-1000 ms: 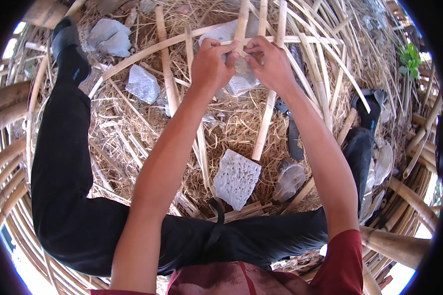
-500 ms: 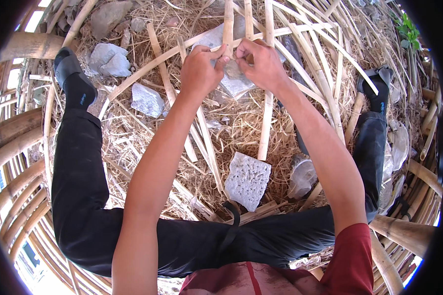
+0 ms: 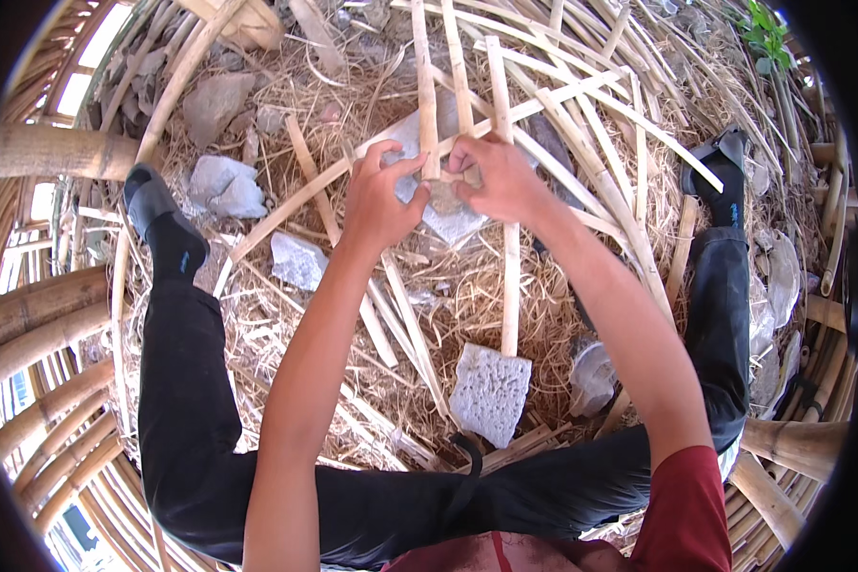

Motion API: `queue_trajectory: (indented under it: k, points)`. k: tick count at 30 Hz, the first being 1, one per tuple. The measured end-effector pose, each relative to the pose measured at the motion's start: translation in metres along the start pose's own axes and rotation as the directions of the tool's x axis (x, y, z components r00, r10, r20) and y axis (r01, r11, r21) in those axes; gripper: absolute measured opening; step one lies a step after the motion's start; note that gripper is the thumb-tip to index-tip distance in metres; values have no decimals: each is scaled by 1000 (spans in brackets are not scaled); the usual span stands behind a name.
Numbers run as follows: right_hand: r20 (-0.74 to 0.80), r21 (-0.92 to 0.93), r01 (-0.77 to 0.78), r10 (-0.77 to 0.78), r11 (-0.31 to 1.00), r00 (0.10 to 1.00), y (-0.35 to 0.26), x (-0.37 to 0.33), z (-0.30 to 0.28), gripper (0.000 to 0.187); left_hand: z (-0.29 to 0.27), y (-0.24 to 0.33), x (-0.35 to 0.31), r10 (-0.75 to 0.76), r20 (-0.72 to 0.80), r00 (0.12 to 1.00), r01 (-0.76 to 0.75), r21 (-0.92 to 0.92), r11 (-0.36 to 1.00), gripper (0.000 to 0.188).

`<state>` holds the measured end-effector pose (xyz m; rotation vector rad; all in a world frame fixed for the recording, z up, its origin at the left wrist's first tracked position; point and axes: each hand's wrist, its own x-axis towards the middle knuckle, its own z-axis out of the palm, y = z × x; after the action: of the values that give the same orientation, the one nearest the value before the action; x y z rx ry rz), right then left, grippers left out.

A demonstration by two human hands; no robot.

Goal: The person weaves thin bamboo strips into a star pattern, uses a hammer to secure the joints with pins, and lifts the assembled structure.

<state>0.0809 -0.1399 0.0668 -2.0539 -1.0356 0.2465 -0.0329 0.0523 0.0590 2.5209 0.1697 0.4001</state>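
My left hand [image 3: 383, 198] is open, thumb and forefinger apart. Its forefinger tip is beside the near end of a split bamboo strip [image 3: 424, 95]. Across from it, my right hand [image 3: 505, 186] has its fingers curled in by the same end; what they pinch, if anything, is too small to make out. Beneath the hands lies a flat grey stone [image 3: 456, 227]. A second bamboo strip [image 3: 457, 71] runs toward the right hand's fingers. Another long strip [image 3: 512, 286] passes under the right hand and reaches down to a pitted grey stone [image 3: 491, 393].
Loose bamboo strips [image 3: 591, 143] crisscross at the far right over straw-like shavings [image 3: 467, 286]. Pale stones [image 3: 227, 186] lie left of my hands. My legs [image 3: 186, 381] spread to both sides, and bamboo poles [image 3: 57, 153] frame the left edge.
My left thumb and forefinger have parted from their pinch at the strip. The right fingers stay curled close by. The whole view has shifted, so the scene sits lower in the picture.
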Motion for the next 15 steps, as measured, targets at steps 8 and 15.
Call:
queue_trajectory:
  k: [8, 15]
  points:
    - [-131, 66, -24, 33, 998, 991, 0, -6, 14, 21, -7, 2, 15, 207, 76, 975, -210, 29, 977, 32]
    - [-187, 115, 48, -26, 992, 982, 7, -6, 17, 21, 7, 6, 11, 101, -66, 993, -104, -34, 994, 23]
